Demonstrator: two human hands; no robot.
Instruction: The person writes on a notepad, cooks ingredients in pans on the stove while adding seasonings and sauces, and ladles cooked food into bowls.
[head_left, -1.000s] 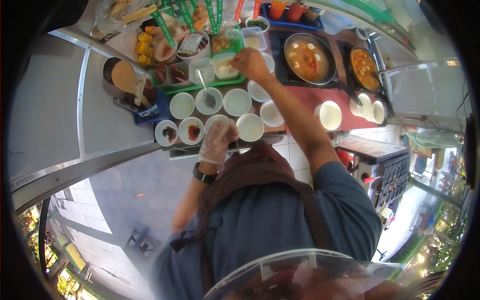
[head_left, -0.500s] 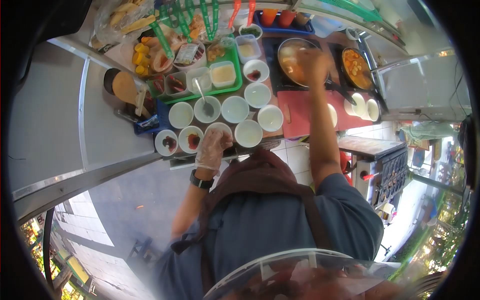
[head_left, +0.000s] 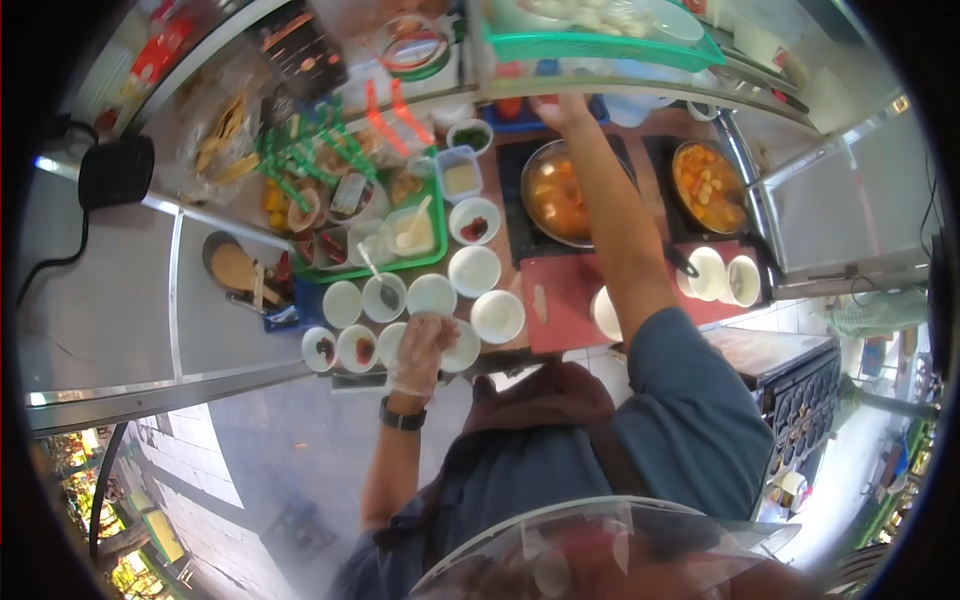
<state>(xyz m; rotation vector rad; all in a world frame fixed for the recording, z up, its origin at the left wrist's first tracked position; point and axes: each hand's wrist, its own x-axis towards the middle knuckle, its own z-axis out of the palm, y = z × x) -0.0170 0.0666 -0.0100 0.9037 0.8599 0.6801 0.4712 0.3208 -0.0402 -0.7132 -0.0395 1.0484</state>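
My left hand (head_left: 422, 350), in a clear plastic glove, hangs over the front row of white bowls. Its fingers are bent together, and whatever they may hold is hidden. Beside it are a white bowl (head_left: 461, 347) on the right and a bowl with dark red sauce (head_left: 357, 348) on the left. My bare right hand (head_left: 566, 112) stretches over the pan of orange-red broth (head_left: 550, 200) to the blue tray (head_left: 597, 108) with red containers at the back. The shelf edge and glare obscure its fingers.
A second pan of orange stew (head_left: 708, 185) is at the right. White cups (head_left: 703, 273) stand on the red cutting board (head_left: 560, 290). The green tray (head_left: 428, 250) holds ingredient tubs. A spoon (head_left: 372, 262) leans in one bowl. The shelf with a green tray (head_left: 610, 48) overhangs the back.
My right hand has moved from over the near pan to the blue tray behind it. My left hand stays over the front bowls. The camera view has shifted, showing more of the upper shelf.
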